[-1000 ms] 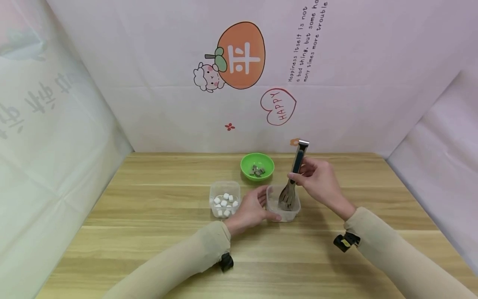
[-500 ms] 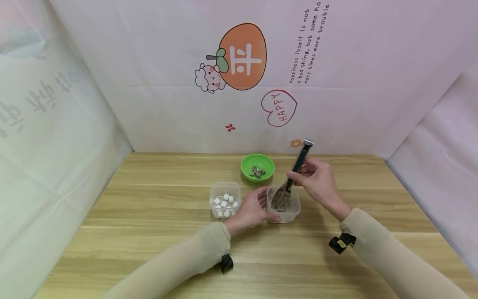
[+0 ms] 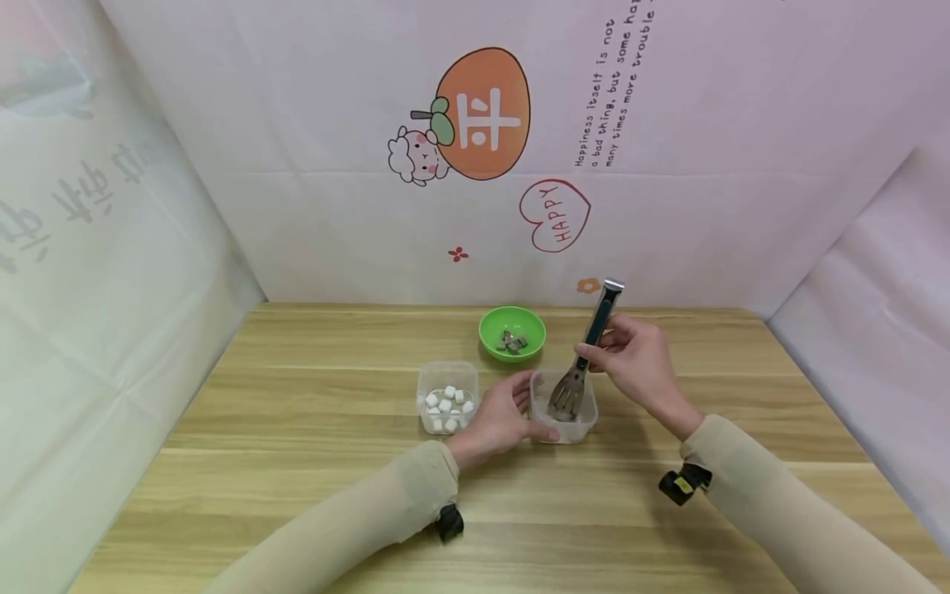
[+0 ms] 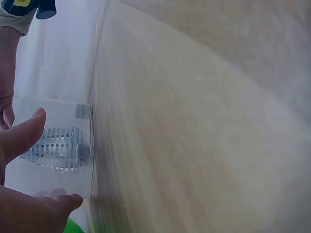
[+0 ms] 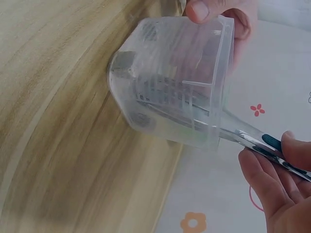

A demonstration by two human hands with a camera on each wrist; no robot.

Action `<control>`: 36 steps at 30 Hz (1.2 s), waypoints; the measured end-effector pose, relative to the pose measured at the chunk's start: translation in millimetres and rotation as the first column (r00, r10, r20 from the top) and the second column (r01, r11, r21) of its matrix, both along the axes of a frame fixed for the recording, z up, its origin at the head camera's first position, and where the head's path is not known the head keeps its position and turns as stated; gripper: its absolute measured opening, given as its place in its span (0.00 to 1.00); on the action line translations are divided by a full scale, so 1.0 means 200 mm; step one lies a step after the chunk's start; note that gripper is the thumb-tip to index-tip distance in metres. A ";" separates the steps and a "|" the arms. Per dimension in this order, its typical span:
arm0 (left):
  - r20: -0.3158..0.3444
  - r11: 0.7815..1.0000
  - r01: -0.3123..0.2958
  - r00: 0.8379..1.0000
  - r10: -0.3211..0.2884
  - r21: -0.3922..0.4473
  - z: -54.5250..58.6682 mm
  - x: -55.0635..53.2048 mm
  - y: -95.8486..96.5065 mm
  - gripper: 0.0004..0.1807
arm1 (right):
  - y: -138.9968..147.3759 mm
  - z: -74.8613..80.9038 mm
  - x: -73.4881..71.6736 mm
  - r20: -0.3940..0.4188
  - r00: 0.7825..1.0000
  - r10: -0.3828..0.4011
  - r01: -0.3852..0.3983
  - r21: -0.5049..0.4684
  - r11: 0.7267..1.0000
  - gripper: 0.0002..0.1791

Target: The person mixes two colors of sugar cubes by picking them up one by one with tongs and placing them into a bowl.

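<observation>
My right hand [image 3: 640,363] grips metal serving tongs [image 3: 594,326] with dark green handle grips. The slotted heads of the tongs [image 4: 56,148] reach down inside a clear plastic container [image 5: 194,124], handle leaning up and back to the right. My left hand [image 3: 503,417] holds that container from its left side, thumb [image 5: 199,9] at the front and fingers behind. Small greyish pieces [image 5: 122,63] show through the container wall near its bottom. What lies between the tongs' heads is hard to make out, and I cannot tell whether they hold a piece.
Left of my left hand stands a second clear container [image 3: 448,375] with several white cubes [image 3: 445,405]. Behind, a green bowl [image 3: 490,334] contains several grey-brown pieces [image 3: 511,341]. The wooden table [image 3: 312,388] ends at a printed white backdrop [image 3: 334,239].
The heads of the tongs swung left within the container, then back toward its middle. The handle's top leans a little further right than a second ago. My left hand stays put.
</observation>
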State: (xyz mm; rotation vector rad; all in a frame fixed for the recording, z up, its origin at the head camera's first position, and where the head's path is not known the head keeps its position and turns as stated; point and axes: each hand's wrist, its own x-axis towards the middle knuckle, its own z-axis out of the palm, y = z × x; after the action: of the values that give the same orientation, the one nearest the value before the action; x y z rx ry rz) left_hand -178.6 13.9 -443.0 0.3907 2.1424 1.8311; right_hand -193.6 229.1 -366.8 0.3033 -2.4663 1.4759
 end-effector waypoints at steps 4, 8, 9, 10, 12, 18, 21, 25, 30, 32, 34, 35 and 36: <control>-0.001 1.000 -0.001 1.000 0.001 0.003 0.00 0.00 0.00 0.57 | 0.00 0.00 -0.01 -0.007 1.000 -0.004 0.004 -0.015 1.000 0.10; 0.007 1.000 -0.003 1.000 0.003 0.000 0.00 0.00 0.00 0.57 | 0.00 0.02 -0.02 0.011 1.000 -0.011 0.011 -0.037 0.999 0.11; 0.010 1.000 -0.005 1.000 0.005 -0.001 0.00 0.00 0.00 0.57 | 0.01 0.03 -0.02 0.016 1.000 -0.013 0.014 -0.044 0.999 0.11; 0.012 1.000 -0.007 1.000 0.007 -0.003 0.00 0.00 0.00 0.57 | 0.01 0.04 -0.02 0.020 1.000 -0.015 0.016 -0.050 0.999 0.12; 0.017 1.000 -0.011 1.000 0.011 -0.005 0.01 0.00 0.01 0.57 | 0.02 0.06 -0.02 0.024 1.000 -0.019 0.021 -0.073 0.997 0.13; 0.017 1.000 -0.016 1.000 0.016 -0.005 0.01 0.01 0.01 0.57 | 0.04 0.13 -0.02 0.043 0.999 -0.016 0.022 -0.151 0.988 0.15; 0.022 1.000 -0.018 1.000 0.018 0.000 0.02 0.01 0.01 0.57 | 0.05 0.16 -0.03 0.051 0.999 -0.007 0.016 -0.186 0.982 0.15; 0.025 1.000 -0.018 1.000 0.018 0.004 0.02 0.01 0.01 0.57 | 0.06 0.21 -0.04 0.067 0.998 -0.002 0.017 -0.220 0.975 0.15; 0.028 1.000 -0.020 0.999 0.020 0.010 0.02 0.01 0.01 0.57 | 0.06 0.27 -0.07 0.092 0.996 -0.017 0.041 -0.262 0.964 0.16; 0.028 1.000 -0.021 0.999 0.021 0.011 0.02 0.01 0.01 0.57 | 0.06 0.29 -0.09 0.105 0.994 -0.030 0.058 -0.274 0.960 0.16; 0.027 1.000 -0.019 0.999 0.019 0.010 0.02 0.01 0.01 0.57 | 0.06 0.30 -0.11 0.118 0.992 -0.039 0.072 -0.284 0.956 0.18; 0.025 1.000 -0.018 1.000 0.018 0.008 0.02 0.01 0.01 0.57 | 0.05 0.30 -0.12 0.120 0.992 -0.046 0.079 -0.289 0.954 0.18; 0.023 1.000 -0.018 1.000 0.018 0.007 0.02 0.01 0.01 0.57 | 0.05 0.30 -0.13 0.122 0.991 -0.052 0.086 -0.292 0.952 0.18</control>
State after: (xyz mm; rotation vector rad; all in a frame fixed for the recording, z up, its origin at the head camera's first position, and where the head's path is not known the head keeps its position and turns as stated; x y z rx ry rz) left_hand -176.0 15.5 -439.2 0.3518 2.1316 1.8447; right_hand -219.7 238.2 -305.8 0.0755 -2.2633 1.8474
